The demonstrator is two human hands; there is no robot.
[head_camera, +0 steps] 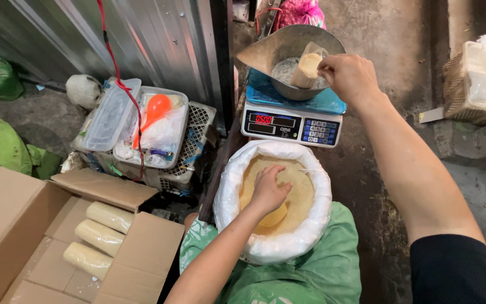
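Weighing seems under way: the right hand (349, 75) pinches a clear bag of grain (306, 68) over the metal bowl (288, 42) on the scale (291, 121). Just below the scale, the left hand (268, 191) grips a yellow scoop (274, 216) inside the white sack (274, 205). Topping up likely needs small amounts. Left of the scale, a cardboard box (23, 225) holds three filled bags (99, 233).

At my twelve o'clock sat a dull grey metal bowl (296, 50) on the glossy plastic scale (291, 121); at nine, matt brown cardboard box (12, 225); the sack (277, 245) looked woven white plastic.
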